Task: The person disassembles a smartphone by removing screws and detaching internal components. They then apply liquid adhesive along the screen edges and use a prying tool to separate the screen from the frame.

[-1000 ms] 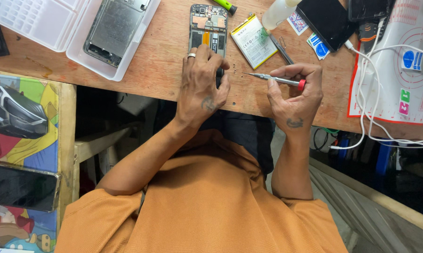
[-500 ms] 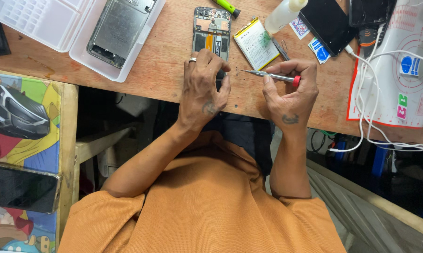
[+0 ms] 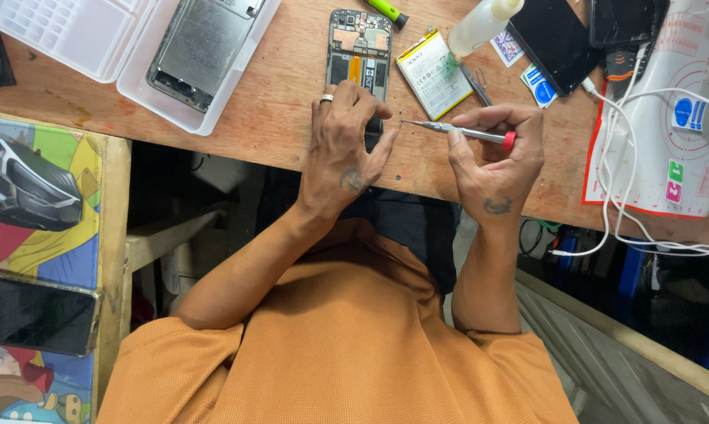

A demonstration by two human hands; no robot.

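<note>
An opened phone [image 3: 360,47] lies back-up on the wooden table [image 3: 276,102], its boards exposed. My left hand [image 3: 345,149], a ring on one finger, rests on the phone's near end and holds it down. My right hand [image 3: 496,153] grips a thin silver screwdriver with a red cap [image 3: 464,132]. The tool lies nearly level, its tip pointing left toward my left fingers, just right of the phone's lower edge. Whether the tip touches the phone I cannot tell.
A white phone battery [image 3: 430,72] and a small plastic bottle [image 3: 480,25] lie right of the phone. A clear tray [image 3: 134,86] holds a phone frame [image 3: 199,45] at upper left. A dark phone [image 3: 555,38], white cables [image 3: 629,157] and a white mat [image 3: 684,102] are at right.
My right hand has swung the screwdriver up and left, bringing its tip close to my left fingers at the phone's lower end. My left hand has stayed on the phone.
</note>
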